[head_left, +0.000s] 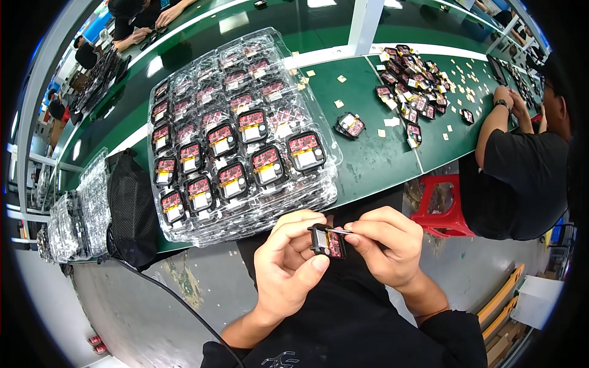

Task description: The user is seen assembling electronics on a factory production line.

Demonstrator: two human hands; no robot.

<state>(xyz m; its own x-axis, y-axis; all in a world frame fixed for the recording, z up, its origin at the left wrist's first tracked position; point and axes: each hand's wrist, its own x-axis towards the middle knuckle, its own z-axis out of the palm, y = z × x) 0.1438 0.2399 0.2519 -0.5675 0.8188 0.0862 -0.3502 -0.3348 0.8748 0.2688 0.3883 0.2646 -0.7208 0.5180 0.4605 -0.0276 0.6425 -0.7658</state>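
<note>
My left hand [287, 260] grips a black smartwatch case [329, 241] by its edges, in front of my chest. Inside the open case a red circuit board and a silver-grey block show. Fingers of my right hand [388, 248] pinch thin silver tweezers [339, 231]. Their tip reaches over the upper part of the case; whether it touches anything there is too small to tell. Just beyond my hands, a stack of clear plastic trays [331, 184] carries rows of similar open cases with red boards.
On the green table [362, 175] lie a heap of similar cases [414, 83], a single case [350, 125] and scattered small pale squares [338, 104]. At right, a person [521, 165] works beside a red stool [440, 207]. A black bag [132, 208] and more trays [80, 214] stand left.
</note>
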